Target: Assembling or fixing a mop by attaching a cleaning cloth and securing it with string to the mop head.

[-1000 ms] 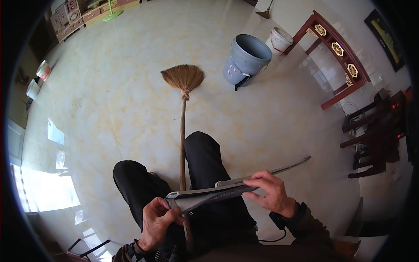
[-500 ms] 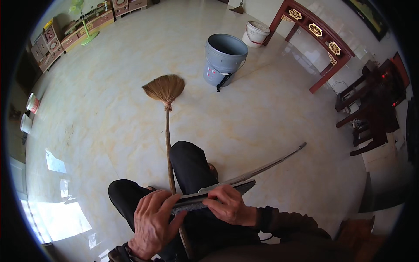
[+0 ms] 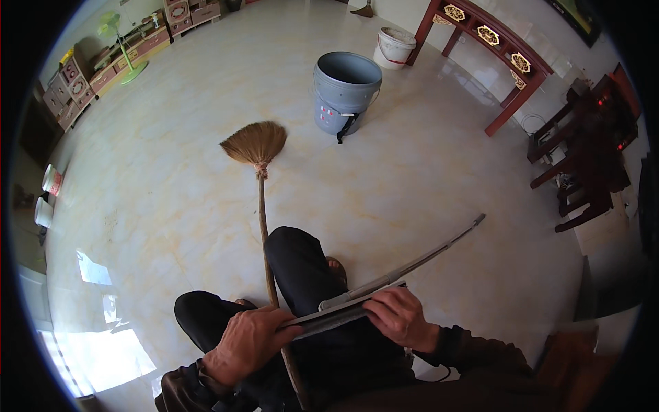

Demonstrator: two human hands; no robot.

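Across my lap lies a flat mop: its long narrow head [image 3: 329, 320] is between my hands, with a grey pad along the near side. The mop's pole [image 3: 425, 258] slants from the head to the right, its tip over the floor. My left hand [image 3: 254, 341] grips the left end of the head, thumb on the near edge. At the right end, my right hand [image 3: 400, 317] pinches the head with bent fingers. A straw broom [image 3: 255, 143] points away from me, its wooden stick passing between my legs and under the mop head.
On the tiled floor ahead stand a grey-blue bucket [image 3: 347, 93] and a white pail [image 3: 395, 48]. A dark red carved table [image 3: 489, 34] is at the far right, dark wooden furniture [image 3: 583, 154] nearer. A green fan [image 3: 123, 51] stands by low cabinets [image 3: 141, 44] far left.
My right hand has slid right to the end of the mop head. My left hand has turned and closed around the left end. The head has tilted, its pad showing less.
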